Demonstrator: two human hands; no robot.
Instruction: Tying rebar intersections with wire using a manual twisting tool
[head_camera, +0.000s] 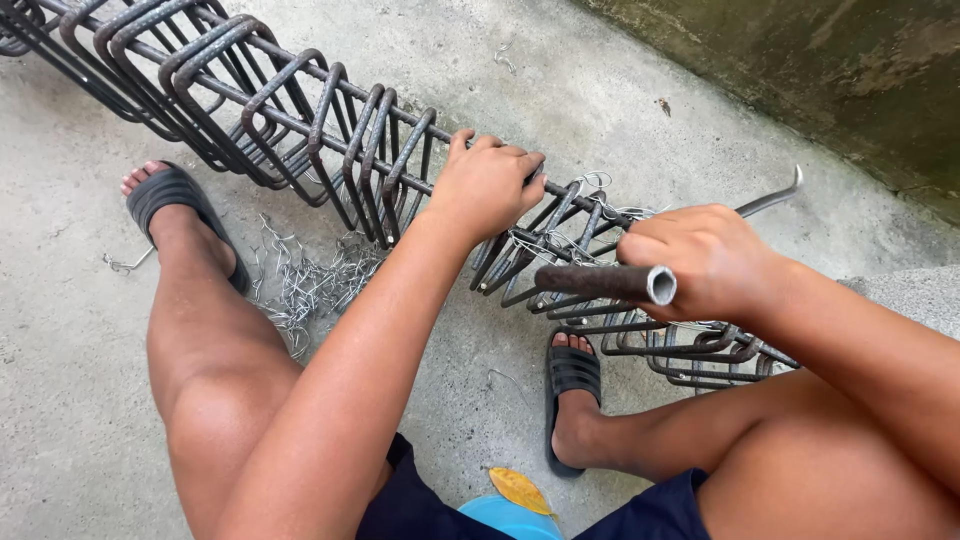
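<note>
A view looks down over a seated person's bare arms and knees onto a concrete floor (560, 90). A long rebar cage (330, 130), made of dark steel stirrups strung along straight bars, lies across the floor from the upper left to the lower right, just in front of the person's legs.

The left hand (487, 183) rests on top of the cage near its middle, fingers curled together over one of the long bars. The right hand (705, 262) is closed in a fist around a metal hook tool (640, 283): its hollow tube handle sticks out toward the left, and its thin hooked tip shows past the knuckles at the upper right. This hand hovers over a tangle of thin tie wire (570, 235) wrapped where stirrups meet the bar, between the two hands.

A loose pile of cut wire pieces (310, 280) lies on the floor under the cage, beside the left foot. Both feet wear black slide sandals (572, 375). A yellow leaf (520, 490) lies on a blue round object (505, 520) between the knees.
</note>
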